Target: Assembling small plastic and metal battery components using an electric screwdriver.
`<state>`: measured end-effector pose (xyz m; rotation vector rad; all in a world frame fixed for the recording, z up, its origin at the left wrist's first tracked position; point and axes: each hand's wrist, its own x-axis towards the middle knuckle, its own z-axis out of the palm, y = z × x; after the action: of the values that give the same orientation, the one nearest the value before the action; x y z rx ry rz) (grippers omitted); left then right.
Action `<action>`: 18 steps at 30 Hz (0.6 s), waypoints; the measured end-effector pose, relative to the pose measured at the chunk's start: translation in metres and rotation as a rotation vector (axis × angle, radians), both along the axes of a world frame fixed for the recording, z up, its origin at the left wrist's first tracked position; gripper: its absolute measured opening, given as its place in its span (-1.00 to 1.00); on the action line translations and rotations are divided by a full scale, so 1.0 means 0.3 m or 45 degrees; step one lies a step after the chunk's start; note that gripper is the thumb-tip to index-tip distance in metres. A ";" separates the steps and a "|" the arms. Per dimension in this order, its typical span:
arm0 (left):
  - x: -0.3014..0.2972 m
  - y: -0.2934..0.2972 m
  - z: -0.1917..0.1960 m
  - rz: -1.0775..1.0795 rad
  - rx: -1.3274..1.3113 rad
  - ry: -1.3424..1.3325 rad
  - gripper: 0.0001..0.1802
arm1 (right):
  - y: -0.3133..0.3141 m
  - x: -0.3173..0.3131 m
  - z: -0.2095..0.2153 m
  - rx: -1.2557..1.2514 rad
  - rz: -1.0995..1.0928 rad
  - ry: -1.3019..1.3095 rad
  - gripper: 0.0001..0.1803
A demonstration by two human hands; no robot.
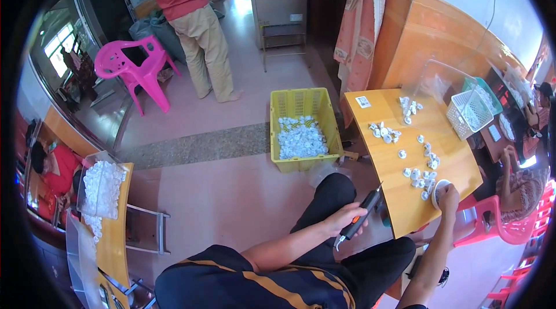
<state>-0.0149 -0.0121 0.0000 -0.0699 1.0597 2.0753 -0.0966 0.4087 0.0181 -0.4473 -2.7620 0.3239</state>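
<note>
One white round part (438,191) sits under the right hand's (449,199) grip.

Electric screwdriver (362,218): slim black pen-shaped tool with an orange band near its middle, held over the lap just off the table's near edge. It lies tilted, one end pointing up toward the table, the other pointing down past the knuckles.

Small white round part (439,191): pale disc-like piece with a raised rim, resting on the wooden table top near its front corner, just beside a loose cluster of similar white parts (418,177). Fine detail too small to tell.
</note>
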 end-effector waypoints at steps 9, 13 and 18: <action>0.019 0.007 0.010 -0.119 -0.031 0.071 -0.77 | -0.291 0.124 0.068 -1.391 0.099 0.669 -0.89; 0.034 0.012 0.023 -0.209 -0.032 0.170 -0.77 | -0.477 0.181 -0.009 -1.756 0.122 0.655 -0.92; 0.049 0.013 0.037 -0.265 0.002 0.288 -0.68 | -0.576 0.218 -0.064 -1.888 0.030 0.526 -0.93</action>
<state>-0.0003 -0.0081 0.0109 0.2715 1.1481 1.9259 -0.0311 0.2359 -0.0011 -0.5320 -1.6580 2.1385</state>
